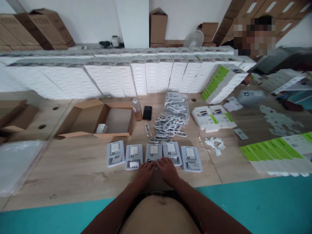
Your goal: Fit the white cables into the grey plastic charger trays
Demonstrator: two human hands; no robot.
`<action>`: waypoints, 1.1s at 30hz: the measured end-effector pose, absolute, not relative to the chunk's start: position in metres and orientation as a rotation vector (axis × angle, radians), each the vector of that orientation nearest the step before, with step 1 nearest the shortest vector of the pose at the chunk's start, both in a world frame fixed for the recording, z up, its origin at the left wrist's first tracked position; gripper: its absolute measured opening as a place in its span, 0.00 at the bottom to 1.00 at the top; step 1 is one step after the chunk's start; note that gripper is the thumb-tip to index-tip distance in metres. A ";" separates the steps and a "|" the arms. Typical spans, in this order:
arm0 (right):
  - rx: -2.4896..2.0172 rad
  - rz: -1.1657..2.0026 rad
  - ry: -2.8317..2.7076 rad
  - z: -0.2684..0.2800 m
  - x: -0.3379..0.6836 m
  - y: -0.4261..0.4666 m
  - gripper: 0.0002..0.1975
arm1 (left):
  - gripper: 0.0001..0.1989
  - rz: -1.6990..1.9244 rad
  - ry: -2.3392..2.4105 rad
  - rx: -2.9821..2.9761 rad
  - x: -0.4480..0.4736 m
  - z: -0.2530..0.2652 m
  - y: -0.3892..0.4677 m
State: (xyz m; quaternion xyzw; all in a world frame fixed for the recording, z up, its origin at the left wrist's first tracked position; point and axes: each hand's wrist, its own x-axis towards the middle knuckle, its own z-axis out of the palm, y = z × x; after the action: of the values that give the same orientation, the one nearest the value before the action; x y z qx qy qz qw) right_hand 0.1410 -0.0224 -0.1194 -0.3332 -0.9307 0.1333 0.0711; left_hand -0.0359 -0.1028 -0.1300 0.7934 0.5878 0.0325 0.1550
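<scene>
On the wooden table there is a pile of cables. Nearer to the person, the middle tray of five lies in the row. Left hand and right hand are at its near end, side by side; their grip I cannot tell. A white block sits inside it.

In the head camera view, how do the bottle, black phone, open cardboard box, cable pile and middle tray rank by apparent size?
1. Open cardboard box
2. Cable pile
3. Middle tray, partly covered
4. Bottle
5. Black phone, shorter than the bottle
</scene>
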 end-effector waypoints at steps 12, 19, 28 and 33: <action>-1.350 0.425 -2.721 -0.083 0.144 0.050 0.16 | 0.29 0.264 1.686 2.079 -0.038 -0.115 -0.103; -1.189 0.476 -2.864 -0.075 0.159 0.129 0.10 | 0.21 0.267 1.746 2.048 -0.039 -0.099 -0.109; -1.261 1.329 -1.851 -0.040 0.181 0.083 0.11 | 0.21 0.835 1.683 1.316 -0.015 -0.061 -0.078; -1.124 1.975 -1.105 -0.013 0.162 0.028 0.17 | 0.29 1.135 1.187 0.591 0.004 -0.015 -0.029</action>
State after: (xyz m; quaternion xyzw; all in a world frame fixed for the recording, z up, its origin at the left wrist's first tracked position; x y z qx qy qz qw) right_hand 0.1623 0.0281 -0.0134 -0.4242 -0.4167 0.7449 0.3026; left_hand 0.0039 -0.0294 -0.0154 0.2596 0.5212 0.4980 0.6427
